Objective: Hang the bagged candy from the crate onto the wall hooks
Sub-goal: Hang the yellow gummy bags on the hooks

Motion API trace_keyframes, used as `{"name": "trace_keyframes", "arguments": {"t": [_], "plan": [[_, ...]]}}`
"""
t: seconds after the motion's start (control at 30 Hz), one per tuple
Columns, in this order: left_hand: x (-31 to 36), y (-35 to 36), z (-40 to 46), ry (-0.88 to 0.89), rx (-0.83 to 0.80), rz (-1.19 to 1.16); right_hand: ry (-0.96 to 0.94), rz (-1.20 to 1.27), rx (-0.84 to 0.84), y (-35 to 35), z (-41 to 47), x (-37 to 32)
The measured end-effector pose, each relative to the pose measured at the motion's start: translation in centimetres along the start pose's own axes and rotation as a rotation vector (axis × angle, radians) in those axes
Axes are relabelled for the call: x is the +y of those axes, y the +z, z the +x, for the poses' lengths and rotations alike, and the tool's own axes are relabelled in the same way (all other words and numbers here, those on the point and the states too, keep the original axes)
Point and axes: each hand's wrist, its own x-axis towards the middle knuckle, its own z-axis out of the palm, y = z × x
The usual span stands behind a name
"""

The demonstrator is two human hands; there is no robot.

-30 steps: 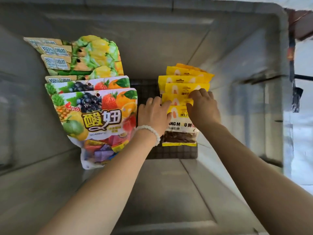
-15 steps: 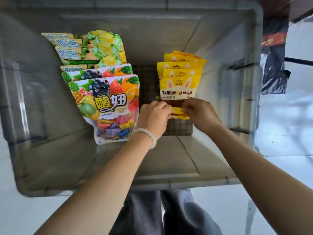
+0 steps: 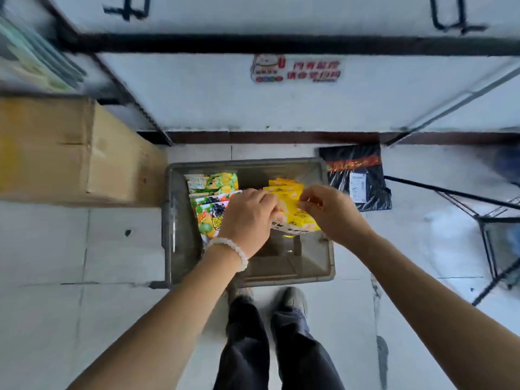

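Right fingers [image 3: 305, 203]: curled in a pinch on the upper right edge of the yellow candy bags [image 3: 295, 218], just right of frame centre; a grip near the top probably keeps the hang-hole end reachable.
Left fingers [image 3: 270, 199]: curled over the left edge of the same yellow bags, so the bunch is held from both sides, likely to keep slippery packets from fanning apart.
Right hand [image 3: 329, 212]: knuckles up, above the right half of the crate.
Left hand [image 3: 249, 218]: knuckles up, a white bead bracelet [image 3: 229, 249] on the wrist; it covers part of the fruit-print bags.
Held bags: how many are in the bunch I cannot tell; they sit above the crate's open top, centre of frame, tilted.
Crate [image 3: 323, 266]: grey plastic, on the tiled floor [image 3: 56, 249] at the centre, in front of the person's shoes.
Left in the crate: more yellow bags [image 3: 281, 184] at the far right inside; fruit-print bags [image 3: 211, 212] and green-yellow bags [image 3: 222, 180] stacked at the left.
Wall hooks [image 3: 444, 15]: dark wire shapes on the white wall at the top of the frame, blurred; none carries candy in this view.
Surroundings: cardboard box [image 3: 70, 153] at the left, black plastic-wrapped package [image 3: 357, 175] right of the crate.
Stage: judged as the pick-up; hanging not yet done.
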Motion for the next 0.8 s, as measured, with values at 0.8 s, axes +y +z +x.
{"name": "trace_keyframes", "arguments": {"t": [0.8], "plan": [[27.0, -44.4, 8.2, 0.365, 0.709, 0.533, -0.537, 0.252, 0.551, -35.6, -16.6, -28.0]]}}
